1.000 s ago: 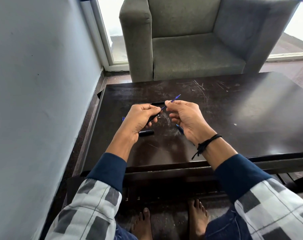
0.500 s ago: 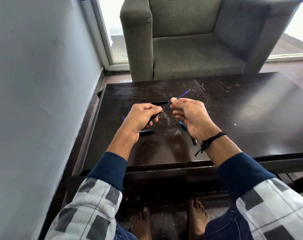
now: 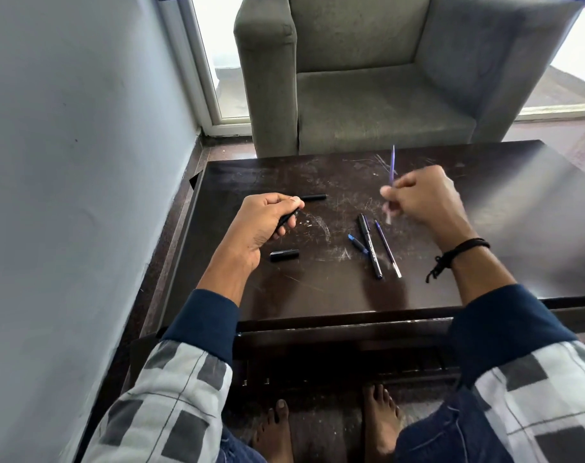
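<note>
Above the dark counter (image 3: 318, 295), past a loose cap (image 3: 284, 255) and pen (image 3: 369, 245) lying between them, the left hand (image 3: 261, 225) curls its fingers round a black pen barrel (image 3: 287, 219), while the right hand (image 3: 424, 198), farther off, pinches a blue refill (image 3: 392, 167) held upright.

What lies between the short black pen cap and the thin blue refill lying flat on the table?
Head view: a small blue pen piece and a long black pen lie between the short black pen cap and the thin blue refill.
</note>
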### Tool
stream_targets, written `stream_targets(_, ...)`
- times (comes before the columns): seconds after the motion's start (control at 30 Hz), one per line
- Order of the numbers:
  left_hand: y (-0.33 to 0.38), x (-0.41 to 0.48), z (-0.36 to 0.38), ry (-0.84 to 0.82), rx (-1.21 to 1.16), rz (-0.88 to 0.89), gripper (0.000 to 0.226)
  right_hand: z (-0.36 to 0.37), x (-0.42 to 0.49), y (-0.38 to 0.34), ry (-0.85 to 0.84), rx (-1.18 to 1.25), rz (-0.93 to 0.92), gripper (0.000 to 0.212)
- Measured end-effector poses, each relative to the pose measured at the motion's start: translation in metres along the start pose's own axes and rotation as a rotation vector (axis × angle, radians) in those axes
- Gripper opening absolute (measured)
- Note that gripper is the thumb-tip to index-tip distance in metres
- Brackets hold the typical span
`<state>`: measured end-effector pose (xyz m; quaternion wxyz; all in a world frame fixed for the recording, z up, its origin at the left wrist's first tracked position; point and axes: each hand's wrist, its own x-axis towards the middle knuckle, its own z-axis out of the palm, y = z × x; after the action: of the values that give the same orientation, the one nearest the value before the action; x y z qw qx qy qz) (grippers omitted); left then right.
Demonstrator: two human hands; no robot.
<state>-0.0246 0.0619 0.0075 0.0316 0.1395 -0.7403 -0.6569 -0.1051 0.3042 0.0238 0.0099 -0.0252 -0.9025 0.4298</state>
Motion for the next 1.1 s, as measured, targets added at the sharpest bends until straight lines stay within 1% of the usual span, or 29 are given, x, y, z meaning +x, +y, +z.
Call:
stream_targets(0.03,0.000,0.001,-0.002,0.006,-0.008,0.005,0.018,-0.004,0.002,0.007,0.011,-0.146,0.033,0.022)
stream_targets(0.1,0.000,0.004,-0.005,0.018,-0.019,0.013,0.018,-0.008,0.004,0.017,-0.009,-0.332,0.117,0.019)
stream_targets(0.23,0.001,0.006,-0.009,0.025,-0.025,0.033,0.018,-0.005,0.000,0.020,-0.097,-0.523,0.206,0.014)
stream_targets(0.37,0.003,0.005,-0.018,0.038,-0.026,0.050,0.018,0.001,-0.006,0.015,-0.180,-0.587,0.229,0.021)
stream_targets(0.57,0.009,0.003,-0.034,0.103,-0.062,0.066,0.009,0.003,-0.010,0.011,-0.198,-0.652,0.215,0.026)
stream_targets(0.73,0.013,0.001,-0.044,0.132,-0.062,0.076,0.012,0.004,-0.011,0.010,-0.200,-0.682,0.181,0.020)
stream_targets(0.83,0.015,0.000,-0.049,0.143,-0.072,0.070,0.014,0.009,-0.008,0.011,-0.144,-0.690,0.131,0.008)
stream_targets(0.93,0.016,-0.001,-0.053,0.162,-0.074,0.059,0.018,0.015,-0.004,0.015,-0.076,-0.648,0.037,0.014)
stream_targets(0.97,0.017,-0.001,-0.055,0.167,-0.076,0.057,0.018,0.018,-0.005,0.013,-0.067,-0.627,-0.009,0.013)
stream_targets(1.07,0.016,0.000,-0.062,0.187,-0.078,0.051,0.021,0.031,-0.015,0.002,-0.109,-0.543,-0.174,0.004)
stream_targets(1.1,0.016,0.000,-0.064,0.196,-0.084,0.046,0.022,0.038,-0.022,-0.005,-0.142,-0.511,-0.231,0.004)
